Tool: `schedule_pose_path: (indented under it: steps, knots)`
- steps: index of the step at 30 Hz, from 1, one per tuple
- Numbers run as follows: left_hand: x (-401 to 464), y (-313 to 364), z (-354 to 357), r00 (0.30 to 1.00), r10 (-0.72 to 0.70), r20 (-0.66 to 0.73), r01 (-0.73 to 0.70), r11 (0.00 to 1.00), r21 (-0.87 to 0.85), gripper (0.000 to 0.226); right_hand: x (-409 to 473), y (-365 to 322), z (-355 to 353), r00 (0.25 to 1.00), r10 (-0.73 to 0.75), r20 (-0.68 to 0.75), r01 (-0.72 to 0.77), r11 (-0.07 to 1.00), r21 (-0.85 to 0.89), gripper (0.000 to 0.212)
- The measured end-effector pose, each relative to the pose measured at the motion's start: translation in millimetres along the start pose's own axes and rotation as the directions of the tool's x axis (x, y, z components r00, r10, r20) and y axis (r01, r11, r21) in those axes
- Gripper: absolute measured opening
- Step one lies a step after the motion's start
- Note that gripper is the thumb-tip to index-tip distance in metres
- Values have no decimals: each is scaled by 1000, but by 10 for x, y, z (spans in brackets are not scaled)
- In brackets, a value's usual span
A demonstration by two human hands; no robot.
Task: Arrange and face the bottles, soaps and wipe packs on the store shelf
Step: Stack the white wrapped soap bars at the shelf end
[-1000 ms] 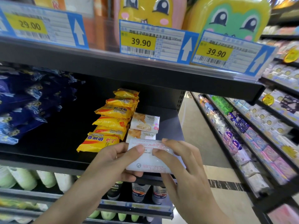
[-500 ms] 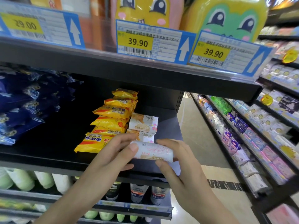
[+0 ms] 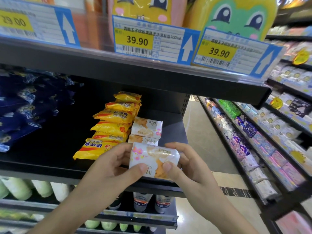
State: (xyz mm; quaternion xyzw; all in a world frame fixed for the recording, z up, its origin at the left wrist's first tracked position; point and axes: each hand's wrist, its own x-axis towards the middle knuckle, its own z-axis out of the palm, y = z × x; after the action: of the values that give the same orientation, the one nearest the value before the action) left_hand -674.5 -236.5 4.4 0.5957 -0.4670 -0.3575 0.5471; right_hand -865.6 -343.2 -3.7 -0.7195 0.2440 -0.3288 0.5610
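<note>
Black metal store shelf [image 3: 50, 164]: front lip runs left to right just under the hands; right end of the board stops near the aisle at 3 o'clock. Bare black board from the blue crinkled packs [image 3: 25, 112] at 9 o'clock across to the yellow plastic-wrapped soap bars [image 3: 111, 125] at centre. A narrow bare strip lies right of the soap rows, up to the shelf's right edge. Upper shelf edge with blue-and-yellow price tags [image 3: 148, 39] hangs over at 12 o'clock, so headroom is limited.

White soap bar in glossy wrapper with pink flowers and orange print [image 3: 154, 159] sits in both hands at the front lip, printed face up and toward the camera, lettering reads upside down. Left hand [image 3: 114, 168] grips its left end, thumb on the near face, fingers behind. Right hand [image 3: 187, 164] grips the right end the same way, thumb pressing the near lower edge.

Directly behind it at 12 o'clock: two more white wrapped soap bars [image 3: 146, 128] in a row, just right of the yellow stack. Whether the held bar touches the shelf board: cannot tell.
</note>
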Motion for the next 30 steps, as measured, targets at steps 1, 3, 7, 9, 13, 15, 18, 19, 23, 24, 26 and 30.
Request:
schedule_pose_path:
  steps: [1,3,7,9,13,15,18,19,23,24,26,30]
  knots:
    - [1,19,17,1000,-16,-7,16,1000,-15,30,1,3,-3,1000,3,-3,-3,1000,24,45]
    - [5,41,54,999,-49,-12,48,998,-35,23,-2,8,-3,1000,8,-16,-8,999,35,53]
    - [31,15,116,992,-120,-30,118,992,-51,16,-50,-3,-20,998,-56,-35,49,983,-179,41]
    - [43,1,148,984,-167,-54,164,984,-68,13,-83,-29,-49,984,-176,-33,149,905,-399,48]
    - [103,22,219,972,-222,-75,211,969,-127,18,-27,-40,-157,933,-314,178,347,642,-684,63]
    - [158,49,255,971,-222,-83,208,966,-155,20,60,-57,-243,928,-307,212,362,610,-705,60]
    - [258,64,292,963,-208,-170,169,961,-217,20,241,-64,-440,940,-285,188,334,649,-684,56]
    - [267,66,289,960,-182,-213,135,967,-216,19,326,-40,-520,950,-274,152,303,681,-667,55]
    - [248,-124,215,942,198,-270,-87,924,373,30,916,269,-981,986,-135,-96,49,792,-609,47]
    - [241,-175,201,940,256,-224,-105,845,525,35,1114,368,-1071,985,-112,-129,4,772,-636,46]
    - [276,-255,204,943,309,-125,-130,686,716,43,1489,506,-1195,984,-59,-171,-73,736,-673,47]
    - [342,-333,229,938,343,-56,-145,532,834,55,2025,622,-1234,992,0,-129,-97,656,-748,46]
